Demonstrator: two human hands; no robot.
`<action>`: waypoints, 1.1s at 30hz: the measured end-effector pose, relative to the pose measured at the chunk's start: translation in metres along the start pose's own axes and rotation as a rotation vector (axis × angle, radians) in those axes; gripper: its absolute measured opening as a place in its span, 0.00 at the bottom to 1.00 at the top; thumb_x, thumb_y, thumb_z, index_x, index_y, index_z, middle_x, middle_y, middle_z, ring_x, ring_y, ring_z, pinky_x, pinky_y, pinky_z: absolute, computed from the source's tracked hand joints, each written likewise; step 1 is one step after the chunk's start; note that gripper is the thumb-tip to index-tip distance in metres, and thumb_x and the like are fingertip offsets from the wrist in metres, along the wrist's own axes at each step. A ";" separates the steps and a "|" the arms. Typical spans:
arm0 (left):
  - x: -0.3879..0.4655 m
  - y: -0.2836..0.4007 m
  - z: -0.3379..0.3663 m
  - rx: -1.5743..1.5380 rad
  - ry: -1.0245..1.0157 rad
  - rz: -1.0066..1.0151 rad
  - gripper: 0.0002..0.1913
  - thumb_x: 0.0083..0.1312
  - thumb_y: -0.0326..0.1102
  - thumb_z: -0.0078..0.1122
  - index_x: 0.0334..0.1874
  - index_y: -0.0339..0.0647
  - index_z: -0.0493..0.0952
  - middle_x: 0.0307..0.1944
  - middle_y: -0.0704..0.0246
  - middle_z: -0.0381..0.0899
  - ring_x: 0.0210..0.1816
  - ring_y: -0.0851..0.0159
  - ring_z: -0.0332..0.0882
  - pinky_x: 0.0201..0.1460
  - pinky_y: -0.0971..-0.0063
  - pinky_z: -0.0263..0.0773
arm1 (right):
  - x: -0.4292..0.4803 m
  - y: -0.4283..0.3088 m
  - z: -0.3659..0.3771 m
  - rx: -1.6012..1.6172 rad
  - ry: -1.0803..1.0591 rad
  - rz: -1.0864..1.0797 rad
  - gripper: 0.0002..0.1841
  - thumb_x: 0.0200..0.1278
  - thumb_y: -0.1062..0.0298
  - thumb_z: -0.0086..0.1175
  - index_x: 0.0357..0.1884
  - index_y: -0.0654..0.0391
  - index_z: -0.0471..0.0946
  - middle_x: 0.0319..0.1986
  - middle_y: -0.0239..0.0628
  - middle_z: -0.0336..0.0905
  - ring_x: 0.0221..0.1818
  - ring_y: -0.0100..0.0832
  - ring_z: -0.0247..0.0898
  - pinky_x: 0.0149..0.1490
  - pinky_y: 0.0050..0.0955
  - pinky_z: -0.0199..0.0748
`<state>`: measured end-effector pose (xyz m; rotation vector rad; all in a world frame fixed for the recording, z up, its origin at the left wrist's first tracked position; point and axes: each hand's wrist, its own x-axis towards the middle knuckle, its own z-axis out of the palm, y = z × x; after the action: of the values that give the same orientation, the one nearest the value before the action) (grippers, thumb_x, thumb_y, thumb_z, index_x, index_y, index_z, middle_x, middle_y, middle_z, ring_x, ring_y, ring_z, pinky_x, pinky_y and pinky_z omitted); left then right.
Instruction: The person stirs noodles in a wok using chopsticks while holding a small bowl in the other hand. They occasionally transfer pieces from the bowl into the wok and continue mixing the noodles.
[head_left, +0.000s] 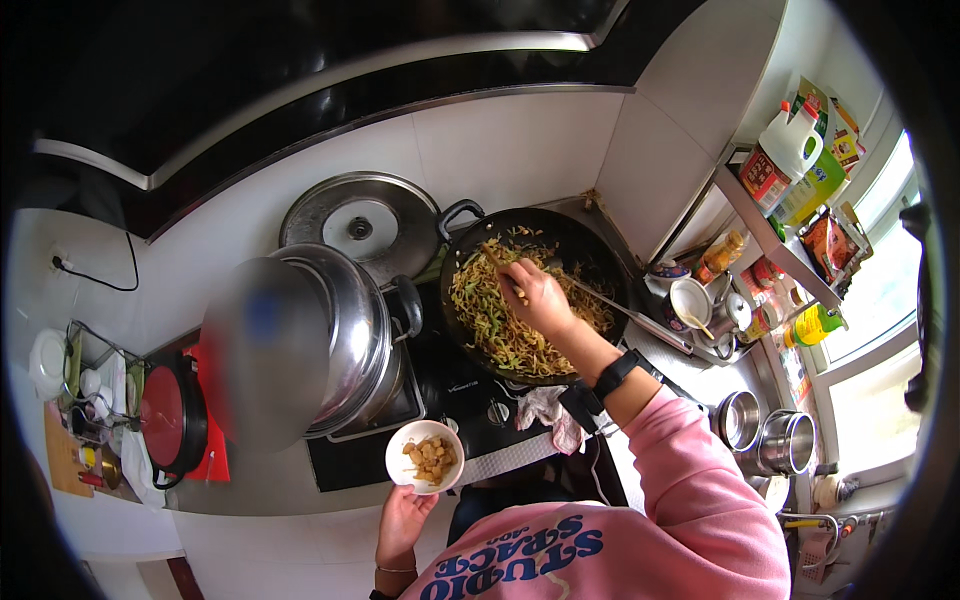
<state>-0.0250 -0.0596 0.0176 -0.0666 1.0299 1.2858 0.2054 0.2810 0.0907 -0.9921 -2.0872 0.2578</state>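
Note:
My left hand (403, 521) holds a small white bowl (394, 466) by its near rim, in front of the cooktop. Brown chunks of food (431, 457) lie in it. Over the black wok (616, 300), my right hand (536, 296) grips what look like wooden chopsticks (491, 253), their far ends at the food. Noodles mixed with green vegetable strips (491, 322) fill much of the wok. A metal spatula (637, 316) rests in the noodles, its handle over the wok's right rim.
Left of the wok stands a steel steamer pot (367, 352), partly behind a blurred patch. A large pan lid (360, 225) leans on the wall. A cloth (551, 416) lies at the cooktop's front edge. Bottles (780, 157) and steel pots (787, 442) are at the right.

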 end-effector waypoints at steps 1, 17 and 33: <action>0.000 0.001 0.000 -0.002 -0.003 -0.002 0.21 0.64 0.36 0.48 0.59 0.38 0.65 0.53 0.61 0.73 0.50 0.62 0.74 0.54 0.69 0.72 | 0.000 0.009 -0.002 -0.037 -0.021 0.001 0.07 0.57 0.75 0.56 0.39 0.58 0.75 0.31 0.43 0.73 0.32 0.46 0.75 0.35 0.37 0.76; 0.017 0.004 0.016 0.007 -0.056 -0.047 0.18 0.65 0.35 0.49 0.56 0.36 0.67 0.50 0.60 0.74 0.47 0.63 0.74 0.53 0.69 0.73 | -0.027 0.014 -0.075 0.203 0.094 0.240 0.06 0.58 0.75 0.57 0.38 0.61 0.78 0.31 0.43 0.77 0.31 0.39 0.78 0.37 0.29 0.75; 0.016 0.002 0.006 0.008 -0.032 -0.044 0.22 0.64 0.36 0.50 0.59 0.36 0.65 0.52 0.60 0.74 0.51 0.61 0.74 0.55 0.67 0.73 | -0.024 -0.039 -0.041 0.356 -0.097 0.194 0.08 0.59 0.71 0.57 0.40 0.61 0.78 0.32 0.44 0.78 0.34 0.40 0.77 0.41 0.31 0.74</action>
<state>-0.0246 -0.0440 0.0116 -0.0623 1.0012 1.2394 0.2225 0.2310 0.1226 -0.9769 -1.9395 0.7614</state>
